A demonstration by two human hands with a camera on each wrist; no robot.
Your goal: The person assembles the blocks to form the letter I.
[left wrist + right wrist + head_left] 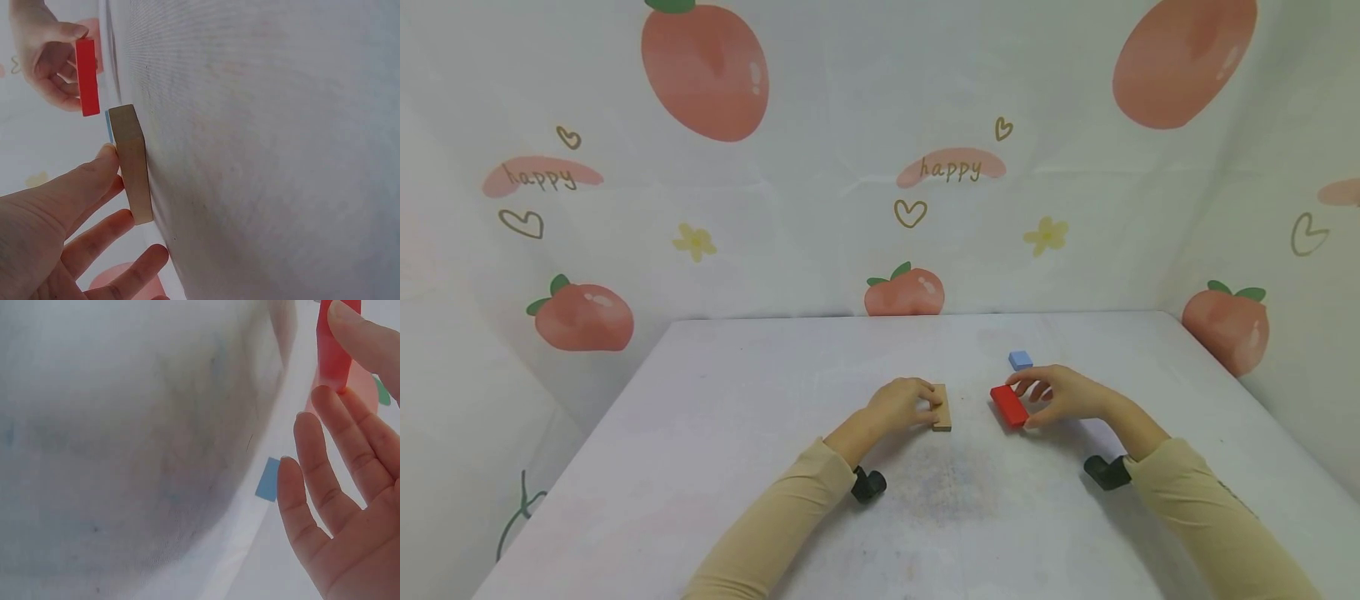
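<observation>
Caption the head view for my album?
Left hand touches a wooden block, right hand holds a red block; blue block beyond.

Left hand [901,405] gripping tan block [944,410], right hand [1069,393] apparently pinching red block [1008,406]

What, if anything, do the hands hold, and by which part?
The right hand pinches the red block by its two ends. The left hand touches the wooden block; whether it grips cannot be told.

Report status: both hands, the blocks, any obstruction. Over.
Left hand holding wooden block. Right hand pinching red block. Blue block beyond the red one, not between the held pair.
</observation>
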